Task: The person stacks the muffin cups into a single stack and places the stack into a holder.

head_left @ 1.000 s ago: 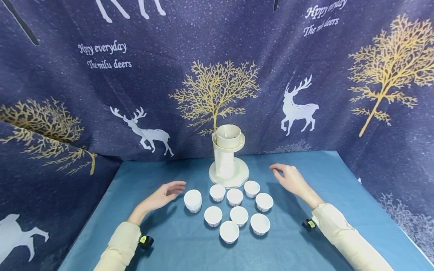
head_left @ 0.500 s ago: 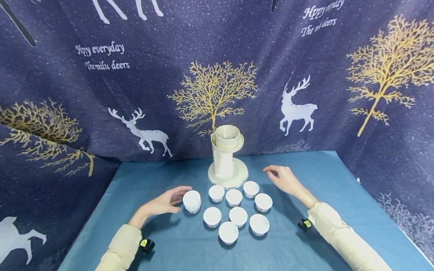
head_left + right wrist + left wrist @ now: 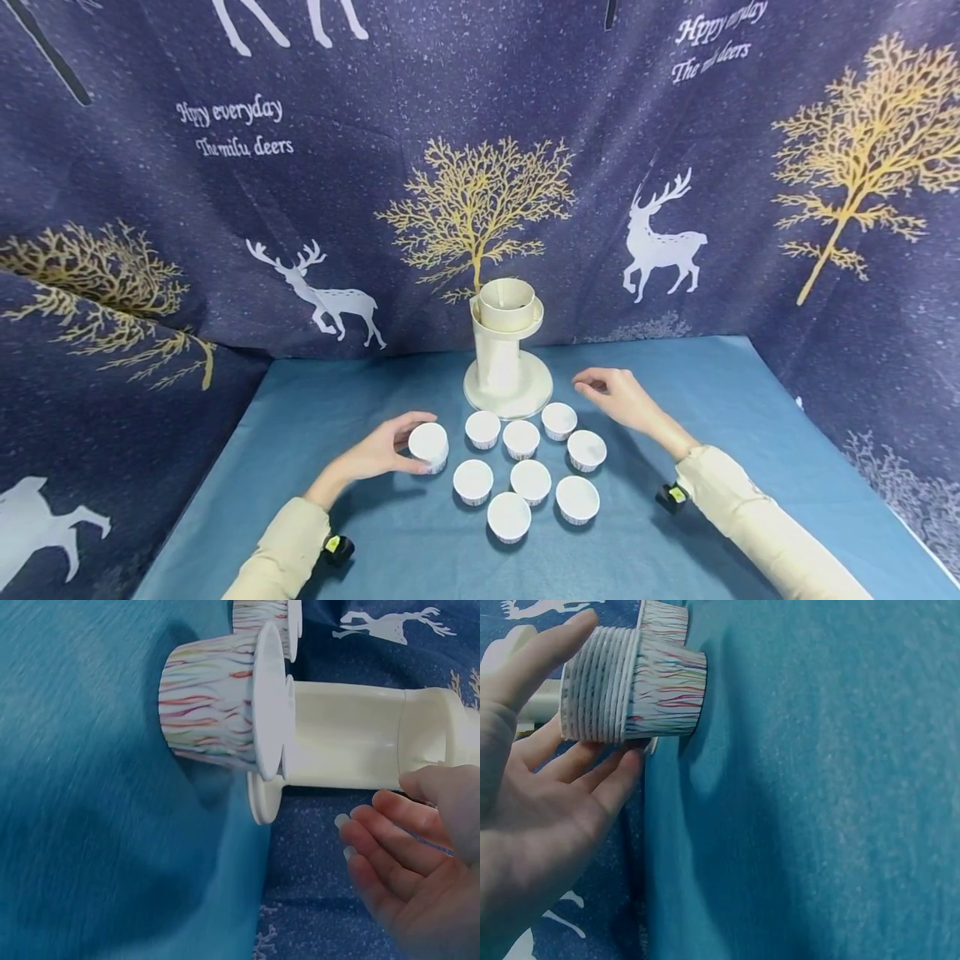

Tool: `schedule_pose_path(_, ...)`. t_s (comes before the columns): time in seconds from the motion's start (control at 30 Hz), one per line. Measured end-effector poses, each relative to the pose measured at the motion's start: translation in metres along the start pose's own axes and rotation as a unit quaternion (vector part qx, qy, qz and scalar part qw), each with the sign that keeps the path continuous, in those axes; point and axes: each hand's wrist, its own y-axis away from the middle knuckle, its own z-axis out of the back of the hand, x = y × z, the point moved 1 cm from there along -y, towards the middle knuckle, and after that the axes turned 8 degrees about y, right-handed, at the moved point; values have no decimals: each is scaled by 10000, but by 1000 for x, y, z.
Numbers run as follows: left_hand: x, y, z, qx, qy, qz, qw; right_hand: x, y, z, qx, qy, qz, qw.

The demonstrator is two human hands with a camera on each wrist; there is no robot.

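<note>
My left hand (image 3: 386, 447) is curled round a stack of nested paper baking cups (image 3: 428, 443), thumb in front and fingers behind. In the left wrist view the stack (image 3: 634, 690) shows several white rims and a side streaked with coloured lines. It stands on the table at the left of the group. My right hand (image 3: 618, 398) hovers at the right, fingers loosely bent and holding nothing, near the stand and the back right cup (image 3: 559, 421). In the right wrist view this hand (image 3: 409, 859) is beside the cream stand (image 3: 345, 735).
Several single baking cups (image 3: 531, 482) stand apart in loose rows on the blue cloth (image 3: 375, 542). Behind them rises a cream stand (image 3: 498, 358) with a round base and a ring-shaped cup (image 3: 507, 305) on top. A dark printed curtain (image 3: 480, 100) hangs behind the table.
My left hand has moved right to the stack, and its fingers have come round it. My right hand has shifted slightly left. The cups and the stand stay put.
</note>
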Motion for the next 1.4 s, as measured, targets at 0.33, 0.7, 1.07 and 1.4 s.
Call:
schedule_pose_path(0.33, 0, -7, -4, -269, -160, 88, 9995, 10, -5, -2, 194, -41, 101, 9998)
schedule_pose_path(0.7, 1, -7, -3, -358, -165, 64, 9992, 19, -15, -10, 420, -469, 286, 9976)
schedule_pose_path(1.07, 0, -4, -4, -538, -666, 164, 9962, 25, -24, -28, 583, -1148, 370, 9910)
schedule_pose_path(1.4, -31, 2, -11, -465, -819, 119, 9955, 29, -28, -32, 742, -1298, 350, 9881)
